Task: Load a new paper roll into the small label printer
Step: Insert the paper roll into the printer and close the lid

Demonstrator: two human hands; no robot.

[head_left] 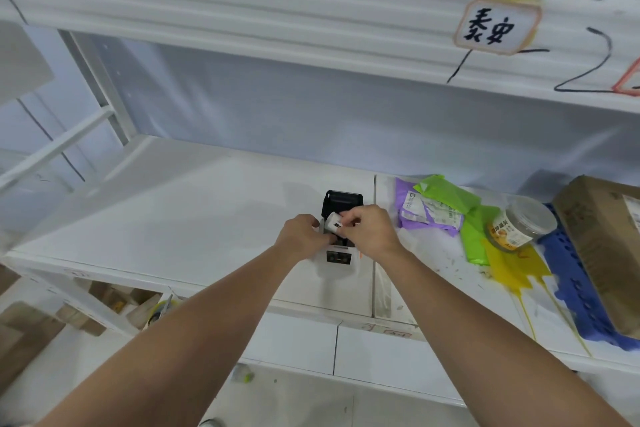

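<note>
White metal shelf (194,204) carries everything here, and on its left part nothing lies. Going to the right, the left hand (300,234) rests against the left side of the small label printer (341,255); its fingers are curled together near the body of the printer, but I cannot tell if they truly clamp it or only steady it. The printer stands on the shelf near the front edge, white in its body, and its black lid (343,203) is swung open and stands up behind.

Just above the open compartment is the paper roll (333,222), a small white cylinder with a dark mark on it. The right hand (369,230) holds it, the fingertips pinched together on its right end. The roll seems to be over the opening and not yet seated inside, though the hands hide the bottom of the compartment.

So I judge the task is about at the middle: the lid is already open and the new roll is brought to its place. What is left, I think, is to drop the roll in, pull out the free end of paper and close the lid.

Further right, well apart from the printer, lie purple and green mailer bags (440,210), a clear plastic jar (521,224) on its side, a blue plastic pallet piece (571,291) and a cardboard box (602,239).
</note>
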